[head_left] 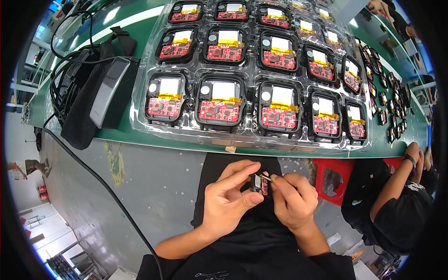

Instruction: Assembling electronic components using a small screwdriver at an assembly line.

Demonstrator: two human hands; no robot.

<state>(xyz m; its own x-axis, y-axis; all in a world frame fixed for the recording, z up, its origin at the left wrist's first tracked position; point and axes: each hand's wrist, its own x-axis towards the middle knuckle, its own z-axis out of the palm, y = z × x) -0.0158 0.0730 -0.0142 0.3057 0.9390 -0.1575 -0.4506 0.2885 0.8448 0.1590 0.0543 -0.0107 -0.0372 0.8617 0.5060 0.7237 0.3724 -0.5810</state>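
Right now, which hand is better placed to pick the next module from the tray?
Probably the right hand: it pinches only a thin tool at the small module, while the left hand grips that module. Both sit below the tray.

Your hands meet over your lap, left hand (228,198) and right hand (291,200) both on a module (259,183) between them. Beyond them, a tray (252,140) of modules lies on the table (121,133); a pouch (88,100) sits to its left, a co-worker (396,200) to your right.

clear tray (140,100) of red-board modules (219,106) – black pouch (86,105), red stool (333,175)
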